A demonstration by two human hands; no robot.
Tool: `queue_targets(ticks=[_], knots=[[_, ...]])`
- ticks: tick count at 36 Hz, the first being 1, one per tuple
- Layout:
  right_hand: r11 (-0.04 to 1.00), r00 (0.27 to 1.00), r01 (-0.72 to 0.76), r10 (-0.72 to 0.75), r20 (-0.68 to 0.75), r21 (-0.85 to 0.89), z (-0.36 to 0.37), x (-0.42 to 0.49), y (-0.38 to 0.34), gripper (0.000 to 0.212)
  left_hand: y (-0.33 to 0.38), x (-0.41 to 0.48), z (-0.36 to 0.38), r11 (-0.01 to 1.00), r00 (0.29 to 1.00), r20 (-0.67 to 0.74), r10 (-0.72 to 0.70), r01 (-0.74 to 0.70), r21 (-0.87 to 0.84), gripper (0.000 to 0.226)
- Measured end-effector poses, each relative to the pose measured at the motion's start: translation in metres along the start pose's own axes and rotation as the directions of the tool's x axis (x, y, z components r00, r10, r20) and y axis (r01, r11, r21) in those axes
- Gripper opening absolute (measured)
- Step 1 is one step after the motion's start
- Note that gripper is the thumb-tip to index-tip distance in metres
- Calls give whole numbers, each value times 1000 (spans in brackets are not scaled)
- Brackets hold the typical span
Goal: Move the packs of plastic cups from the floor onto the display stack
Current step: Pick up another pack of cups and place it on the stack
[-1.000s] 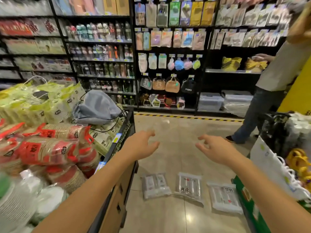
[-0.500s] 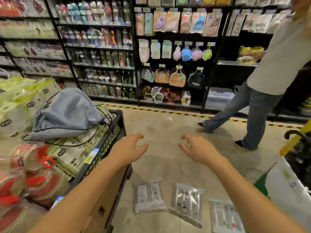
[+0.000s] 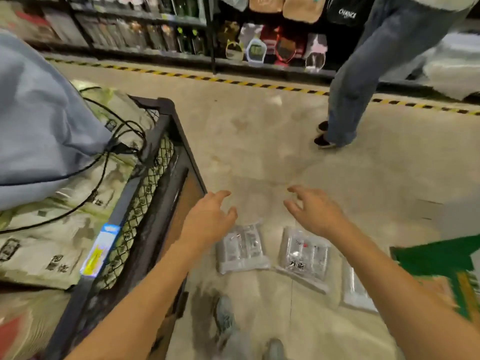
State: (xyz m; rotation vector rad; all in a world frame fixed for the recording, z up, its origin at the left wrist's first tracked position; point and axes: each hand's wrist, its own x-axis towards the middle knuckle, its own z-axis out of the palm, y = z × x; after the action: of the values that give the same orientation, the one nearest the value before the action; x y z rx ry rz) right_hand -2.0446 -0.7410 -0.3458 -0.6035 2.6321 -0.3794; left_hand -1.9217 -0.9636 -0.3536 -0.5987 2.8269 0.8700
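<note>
Hands above packs on a shop floor, seen from the head camera. Left hand [image 3: 207, 219] and right hand [image 3: 315, 213] reach forward and down over the beige floor [image 3: 259, 141], fingers spread and slightly curled, grasping nothing. Three clear packs of plastic cups lie flat on the floor in a row: the left pack [image 3: 242, 249] sits just below the left hand's fingertips; the middle pack [image 3: 304, 254] lies just beside it, partly under the right wrist; the right pack [image 3: 354, 289] is partly hidden by the right forearm. Whether either hand touches a pack cannot be told.

To the left stands a display bin [image 3: 155, 162] with a dark frame and mesh side, filled with pale green printed packages [image 3: 59, 245]. A grey-blue cloth bag [image 3: 39, 131] with a black cord [image 3: 114, 141] rests on top of these. A blue and yellow price tag [image 3: 100, 250] hangs on the bin's rim.

Beyond, a second person in jeans [image 3: 363, 74] stands near the yellow-and-black floor tape [image 3: 233, 81], before dark shelves [image 3: 161, 27] of goods. The wearer's grey shoes [image 3: 226, 318] show at the bottom edge.
</note>
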Motion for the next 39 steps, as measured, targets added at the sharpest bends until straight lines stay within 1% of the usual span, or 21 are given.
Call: queue_targets(ticks=[4, 7, 9, 10, 12, 13, 15, 19, 21, 22, 25, 28, 29, 32, 33, 35, 37, 39], knots=[[999, 996, -35, 33, 80, 17, 82, 57, 33, 49, -54, 48, 76, 993, 994, 59, -90, 94, -76, 53], [994, 989, -73, 62, 131, 82, 159, 99, 66, 51, -96, 77, 139, 986, 990, 108, -96, 110, -129, 61], [990, 985, -88, 69, 157, 113, 214, 124, 90, 50, -130, 94, 188, 970, 983, 135, -128, 152, -188, 57], [988, 982, -90, 68, 174, 124, 242, 136, 102, 50, -148, 102, 214, 964, 982, 140, -130, 158, -213, 55], [985, 978, -87, 56, 201, 152, 300, 159, 125, 51, -187, 119, 272, 948, 980, 135, -147, 178, -263, 62], [982, 977, -83, 46, 208, 170, 330, 170, 138, 53, -207, 127, 301, 937, 974, 128, -187, 216, -275, 66], [974, 974, -85, 36, 224, 212, 389, 190, 163, 55, -247, 141, 356, 929, 956, 133, -262, 287, -233, 70], [963, 963, -91, 20, 270, 254, 496, 226, 208, 57, -318, 156, 454, 933, 932, 209, -297, 330, -145, 72], [962, 960, -87, 11, 278, 260, 542, 242, 225, 60, -345, 158, 495, 941, 922, 232, -309, 332, -65, 71], [960, 959, -85, 5, 285, 268, 564, 249, 232, 61, -358, 159, 514, 947, 928, 221, -300, 317, -44, 70], [950, 957, -93, 3, 289, 297, 619, 265, 247, 62, -397, 161, 556, 961, 951, 163, -263, 274, -48, 66], [936, 961, -89, -10, 277, 341, 656, 274, 256, 63, -428, 164, 591, 960, 953, 158, -259, 272, -68, 64], [932, 965, -80, -17, 261, 355, 665, 275, 258, 64, -428, 165, 597, 949, 946, 158, -282, 299, -95, 61], [920, 977, -44, -43, 210, 390, 680, 278, 263, 65, -426, 167, 611, 912, 947, 148, -287, 317, -259, 62], [913, 979, -46, -40, 200, 406, 682, 279, 264, 65, -423, 167, 611, 894, 941, 148, -303, 334, -298, 63], [899, 983, -53, -28, 179, 434, 680, 277, 264, 64, -418, 166, 608, 879, 935, 138, -326, 353, -321, 62], [889, 987, -56, -19, 159, 454, 669, 273, 262, 63, -409, 166, 596, 885, 942, 126, -310, 335, -324, 60], [890, 990, -55, -9, 138, 452, 648, 269, 258, 62, -397, 169, 578, 904, 958, 125, -256, 284, -321, 62]])
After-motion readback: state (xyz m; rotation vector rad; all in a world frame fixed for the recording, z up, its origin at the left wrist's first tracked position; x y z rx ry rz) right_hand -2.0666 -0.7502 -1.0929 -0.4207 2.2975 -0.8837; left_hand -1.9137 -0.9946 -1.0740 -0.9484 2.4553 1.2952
